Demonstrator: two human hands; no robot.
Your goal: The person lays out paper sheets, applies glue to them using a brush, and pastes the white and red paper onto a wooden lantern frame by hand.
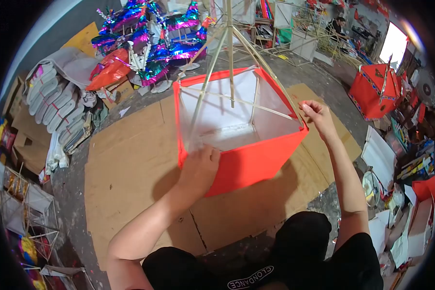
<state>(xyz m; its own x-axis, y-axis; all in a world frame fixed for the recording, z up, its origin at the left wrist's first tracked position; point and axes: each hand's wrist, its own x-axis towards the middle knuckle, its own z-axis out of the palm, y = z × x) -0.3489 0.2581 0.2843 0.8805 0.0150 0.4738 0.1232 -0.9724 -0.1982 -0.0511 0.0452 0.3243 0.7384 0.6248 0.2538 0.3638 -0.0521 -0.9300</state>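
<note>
An open-topped red paper box (256, 162) with white inner walls stands before me, tilted slightly. Thin bamboo strips (230, 58) rise from its corners and meet above it, and one strip hangs down in the middle. My left hand (198, 169) is closed over the box's near-left rim, its fingertips curled to the inside. Just off the right corner, my right hand (319, 116) is raised with thumb and forefinger pinched together. A tiny bit of red shows at those fingertips; what it is I cannot make out.
Flat cardboard (125, 159) lies under the box. Shiny foil decorations (145, 38) and stacked grey bundles (58, 92) are at the back left. Another red paper piece (374, 92) stands at right. A person (337, 29) sits far back among bamboo frames. Clutter lines both sides.
</note>
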